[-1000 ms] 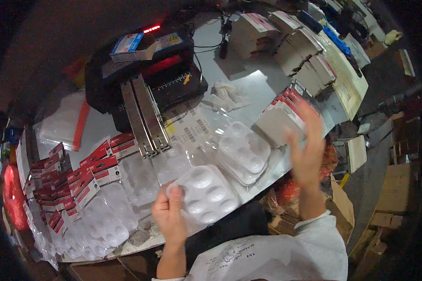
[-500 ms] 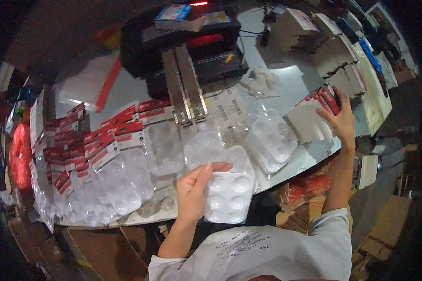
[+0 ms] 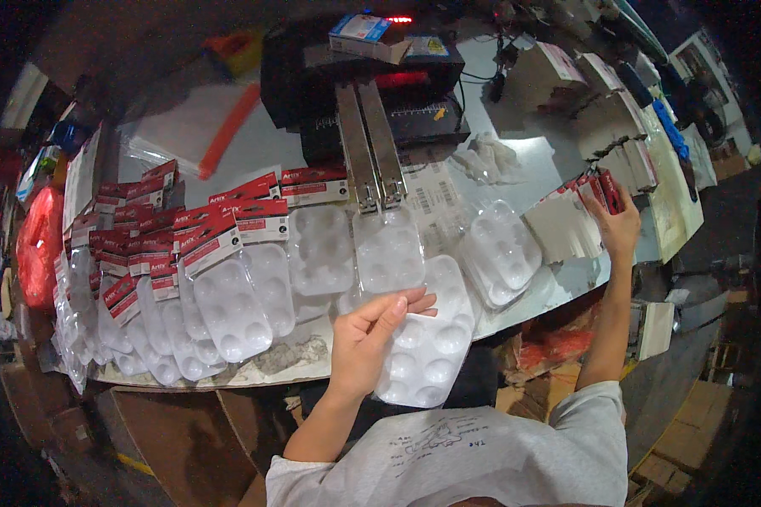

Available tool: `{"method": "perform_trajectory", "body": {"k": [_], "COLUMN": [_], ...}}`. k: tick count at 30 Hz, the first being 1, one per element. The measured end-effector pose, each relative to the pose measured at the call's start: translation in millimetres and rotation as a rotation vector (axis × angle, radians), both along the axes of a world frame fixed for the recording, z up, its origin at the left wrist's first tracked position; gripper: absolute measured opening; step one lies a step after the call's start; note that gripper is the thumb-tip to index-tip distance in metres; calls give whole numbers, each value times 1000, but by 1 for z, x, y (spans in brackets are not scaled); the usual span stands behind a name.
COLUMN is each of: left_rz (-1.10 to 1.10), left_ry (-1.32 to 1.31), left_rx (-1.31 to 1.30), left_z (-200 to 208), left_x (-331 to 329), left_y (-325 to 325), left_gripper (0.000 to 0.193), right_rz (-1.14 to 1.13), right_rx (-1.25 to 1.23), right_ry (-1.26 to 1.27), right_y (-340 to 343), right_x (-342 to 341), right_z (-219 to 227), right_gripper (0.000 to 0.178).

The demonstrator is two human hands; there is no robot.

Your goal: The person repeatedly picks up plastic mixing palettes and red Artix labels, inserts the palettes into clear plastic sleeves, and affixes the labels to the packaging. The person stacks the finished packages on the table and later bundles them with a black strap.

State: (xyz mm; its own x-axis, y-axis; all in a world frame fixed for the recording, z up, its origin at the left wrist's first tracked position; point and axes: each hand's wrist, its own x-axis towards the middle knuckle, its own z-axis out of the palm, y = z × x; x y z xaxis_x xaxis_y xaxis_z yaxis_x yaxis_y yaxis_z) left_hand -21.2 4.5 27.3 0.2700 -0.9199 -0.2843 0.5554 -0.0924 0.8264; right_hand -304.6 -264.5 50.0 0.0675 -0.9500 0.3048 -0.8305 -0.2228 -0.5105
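My left hand point(image 3: 365, 340) pinches the upper left part of a white plastic paint palette point(image 3: 431, 359) with round wells, in what looks like a clear bag. The palette hangs near the table's front edge. At the right, my right hand point(image 3: 615, 228) has its thumb and fingers closed around the end of a row of red and white header cards point(image 3: 602, 191); how many it grips I cannot tell. Between my hands lies a pile of bagged palettes point(image 3: 503, 253). Another palette point(image 3: 389, 253) lies below the metal rails point(image 3: 372, 148) of a black machine point(image 3: 304, 76).
Many palettes with red header cards point(image 3: 232, 308) overlap on the left of the table. Clear bags point(image 3: 165, 135) with a red strip lie behind them. Card stacks point(image 3: 613, 122) line the right side, and crumpled plastic point(image 3: 486, 159) sits near the machine. A red bag point(image 3: 40, 249) stands far left.
The view has shifted, so the table's things appear farther right. My left hand still holds the palette, now tilted a little. My right hand stays at the header cards.
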Motion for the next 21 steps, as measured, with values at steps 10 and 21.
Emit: {"method": "perform_trajectory", "body": {"k": [10, 21], "left_rz": [21, 20], "left_ry": [-125, -8], "left_rx": [68, 138], "left_z": [-5, -4], "left_x": [-4, -9], "left_y": [-4, -11], "left_gripper": [34, 30], "right_rz": [-73, -3], "right_rx": [-241, -305], "right_ry": [-104, -440], "right_y": [17, 22], "right_x": [16, 5], "right_z": [3, 11], "right_gripper": [47, 36]}}
